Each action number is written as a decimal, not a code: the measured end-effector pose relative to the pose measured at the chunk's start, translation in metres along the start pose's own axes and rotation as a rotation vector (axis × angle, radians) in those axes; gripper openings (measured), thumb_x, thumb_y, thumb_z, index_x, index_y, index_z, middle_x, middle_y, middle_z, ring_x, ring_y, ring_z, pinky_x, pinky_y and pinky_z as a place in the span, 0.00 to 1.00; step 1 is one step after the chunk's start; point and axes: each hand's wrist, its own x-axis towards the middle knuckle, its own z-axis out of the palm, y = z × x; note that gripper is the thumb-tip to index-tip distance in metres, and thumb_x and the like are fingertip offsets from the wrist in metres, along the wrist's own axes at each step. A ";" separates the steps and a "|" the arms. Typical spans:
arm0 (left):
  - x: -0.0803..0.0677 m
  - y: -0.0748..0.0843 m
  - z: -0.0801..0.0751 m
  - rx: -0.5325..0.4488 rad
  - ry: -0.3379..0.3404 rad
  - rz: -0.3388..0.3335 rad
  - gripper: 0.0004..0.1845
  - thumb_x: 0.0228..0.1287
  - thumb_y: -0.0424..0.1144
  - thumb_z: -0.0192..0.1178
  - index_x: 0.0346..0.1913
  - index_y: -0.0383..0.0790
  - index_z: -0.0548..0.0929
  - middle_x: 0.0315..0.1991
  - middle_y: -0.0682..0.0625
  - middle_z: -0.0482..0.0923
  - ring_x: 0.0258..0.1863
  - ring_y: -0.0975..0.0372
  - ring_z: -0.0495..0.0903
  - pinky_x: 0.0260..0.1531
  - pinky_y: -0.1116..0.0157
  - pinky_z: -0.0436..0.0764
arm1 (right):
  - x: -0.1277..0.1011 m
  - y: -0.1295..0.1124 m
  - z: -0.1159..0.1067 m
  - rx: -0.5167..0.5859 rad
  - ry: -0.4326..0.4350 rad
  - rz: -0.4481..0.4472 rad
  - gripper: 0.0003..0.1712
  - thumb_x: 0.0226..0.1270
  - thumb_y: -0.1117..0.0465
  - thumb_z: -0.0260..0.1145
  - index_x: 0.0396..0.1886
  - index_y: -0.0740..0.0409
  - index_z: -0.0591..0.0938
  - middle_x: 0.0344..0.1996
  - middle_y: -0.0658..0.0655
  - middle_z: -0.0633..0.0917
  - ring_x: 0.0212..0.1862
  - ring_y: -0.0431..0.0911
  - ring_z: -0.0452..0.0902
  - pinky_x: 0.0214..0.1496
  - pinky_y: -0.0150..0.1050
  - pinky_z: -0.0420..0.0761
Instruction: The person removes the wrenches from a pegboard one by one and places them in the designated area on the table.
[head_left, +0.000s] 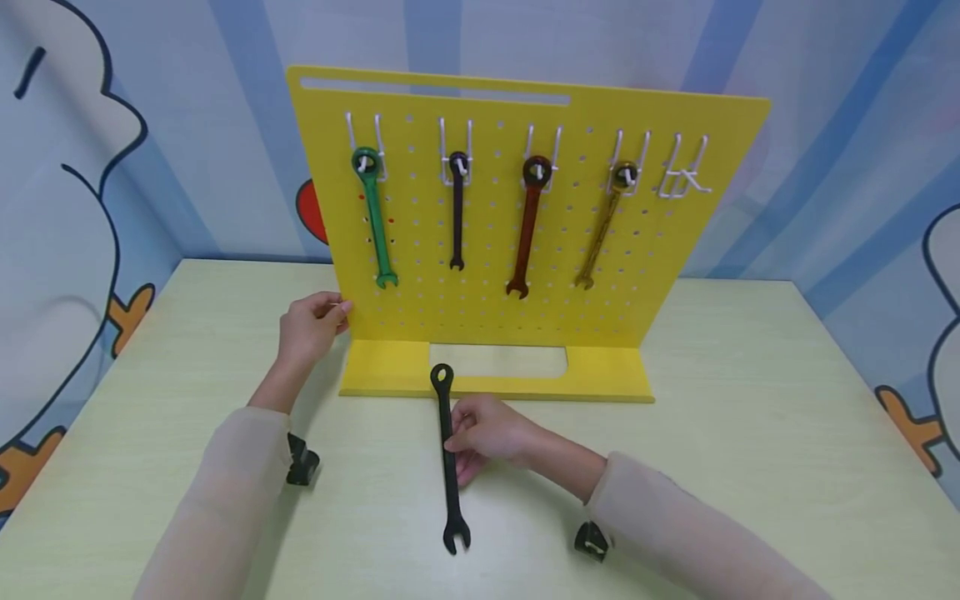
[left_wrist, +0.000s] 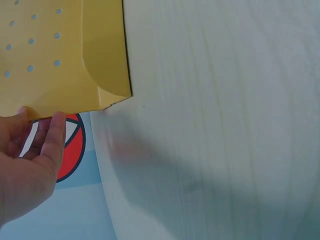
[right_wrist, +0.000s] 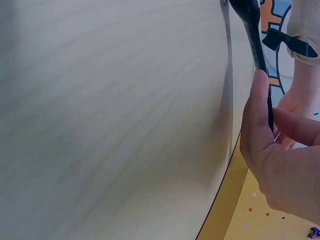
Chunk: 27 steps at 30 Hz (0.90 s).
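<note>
A black combination wrench (head_left: 452, 483) is held in my right hand (head_left: 491, 429), thumb and fingers pinching the middle of its shaft. Its ring end points to the board and its open end toward me. In the right wrist view the wrench (right_wrist: 256, 45) is raised off the table. My left hand (head_left: 307, 329) grips the lower left edge of a yellow pegboard stand (head_left: 480, 312). Four hooks carry wrenches by their ring ends: green (head_left: 377, 225), dark purple (head_left: 457, 217), red-brown (head_left: 527, 233) and gold (head_left: 600, 233). The far-right hook (head_left: 681, 179) carries no wrench.
The stand's base (head_left: 386, 367) rests on a pale wood-grain table (head_left: 750, 433). Behind stands a blue backdrop (head_left: 510, 42) with cartoon figures. Each sleeve has a small black device at the wrist, the left one (head_left: 302, 461) and the right one (head_left: 592, 542).
</note>
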 end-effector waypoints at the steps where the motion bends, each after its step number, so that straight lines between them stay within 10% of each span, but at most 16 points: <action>1: 0.000 0.000 0.000 0.001 0.001 -0.002 0.18 0.68 0.40 0.50 0.53 0.31 0.75 0.47 0.37 0.76 0.45 0.51 0.78 0.45 0.64 0.78 | 0.001 0.000 0.002 0.006 -0.008 0.002 0.05 0.59 0.78 0.57 0.29 0.70 0.70 0.19 0.61 0.77 0.17 0.48 0.78 0.25 0.45 0.83; 27: 0.001 -0.001 0.001 0.007 0.005 -0.008 0.17 0.68 0.39 0.50 0.53 0.31 0.75 0.47 0.37 0.76 0.44 0.51 0.78 0.45 0.64 0.78 | 0.017 0.000 0.037 -0.002 -0.064 0.083 0.08 0.56 0.80 0.58 0.21 0.71 0.71 0.13 0.65 0.78 0.15 0.51 0.78 0.21 0.44 0.82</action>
